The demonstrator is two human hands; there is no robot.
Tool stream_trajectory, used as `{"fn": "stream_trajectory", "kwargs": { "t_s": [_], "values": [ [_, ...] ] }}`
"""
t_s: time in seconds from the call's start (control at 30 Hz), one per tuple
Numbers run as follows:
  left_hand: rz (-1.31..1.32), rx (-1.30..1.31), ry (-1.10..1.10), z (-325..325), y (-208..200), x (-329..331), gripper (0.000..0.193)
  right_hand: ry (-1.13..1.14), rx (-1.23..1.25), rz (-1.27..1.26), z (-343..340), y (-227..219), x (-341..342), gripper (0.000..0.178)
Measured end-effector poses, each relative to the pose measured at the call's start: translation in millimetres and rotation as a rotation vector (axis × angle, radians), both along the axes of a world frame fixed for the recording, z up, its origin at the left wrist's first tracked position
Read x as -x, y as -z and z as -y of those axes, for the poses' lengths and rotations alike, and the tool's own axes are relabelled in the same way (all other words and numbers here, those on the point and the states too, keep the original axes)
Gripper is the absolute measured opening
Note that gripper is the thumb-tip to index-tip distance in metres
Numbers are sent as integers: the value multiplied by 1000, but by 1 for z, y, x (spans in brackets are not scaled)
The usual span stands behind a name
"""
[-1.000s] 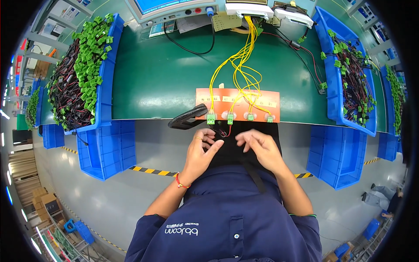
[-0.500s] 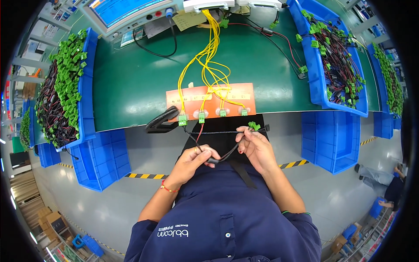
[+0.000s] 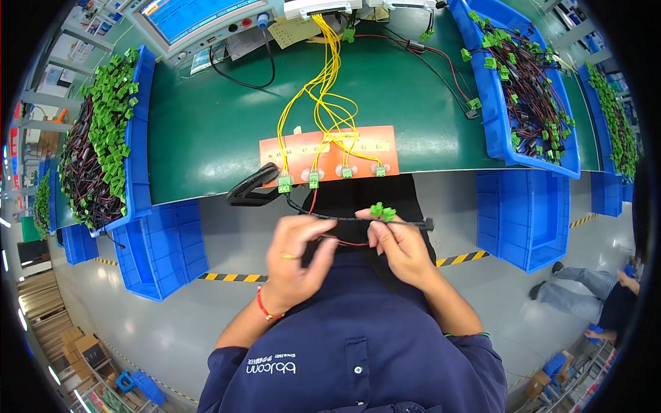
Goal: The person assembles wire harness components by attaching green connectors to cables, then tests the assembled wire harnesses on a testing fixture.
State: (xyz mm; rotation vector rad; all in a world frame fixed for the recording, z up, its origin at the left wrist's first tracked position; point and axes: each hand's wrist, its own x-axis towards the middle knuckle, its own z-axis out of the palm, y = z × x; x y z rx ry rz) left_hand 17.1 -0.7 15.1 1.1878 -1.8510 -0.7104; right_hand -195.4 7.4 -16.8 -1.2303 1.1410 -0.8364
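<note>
My right hand (image 3: 406,251) pinches a wire harness near its green terminal plugs (image 3: 382,212); a black connector (image 3: 428,224) sticks out past the fingers on the right. My left hand (image 3: 292,255), a little blurred, has its thumb and fingers spread beside the black cable (image 3: 352,219). Black and red wires run from this area up to the leftmost green plugs at the table edge. Several green plugs, one of them a green connector (image 3: 314,180), line the front of an orange labelled board (image 3: 329,148), with yellow wires (image 3: 323,89) leading to them.
A black clamp-like tool (image 3: 251,187) overhangs the green table's (image 3: 206,138) front edge. Blue bins of harnesses stand left (image 3: 142,131) and right (image 3: 492,124). A test instrument (image 3: 206,24) sits at the back. Lower blue crates (image 3: 162,255) flank me; another person (image 3: 585,292) is far right.
My left hand has let go of the cable and spread its fingers, shifting slightly up and left. The harness in my right hand has turned, its green plugs now further left and lower.
</note>
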Motion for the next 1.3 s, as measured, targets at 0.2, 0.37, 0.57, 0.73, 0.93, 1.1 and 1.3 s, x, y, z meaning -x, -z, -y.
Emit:
{"fn": "stream_trajectory", "kwargs": {
  "t_s": [0.2,0.37,0.57,0.73,0.93,1.1,1.3],
  "values": [
    [186,-185,254,18,2,27,36,89,-47,119,-2,-2,-5,25],
    [-198,-449,24,6,-2,4,18,327,-206,495,8,9,15,30],
    [-57,-404,97,15,1,13,19,157,-111,476,-9,-5,19,22],
    [61,-299,183,32,13,32,19,-318,94,295,-19,-26,32,20],
    [526,-345,305,47,33,54,23,-516,102,358,-19,-29,29,32],
    [603,-326,349,50,35,50,36,-116,-124,549,-18,-15,21,30],
    [19,-123,313,41,8,53,35,252,6,349,-12,0,16,27]
  ]
}}
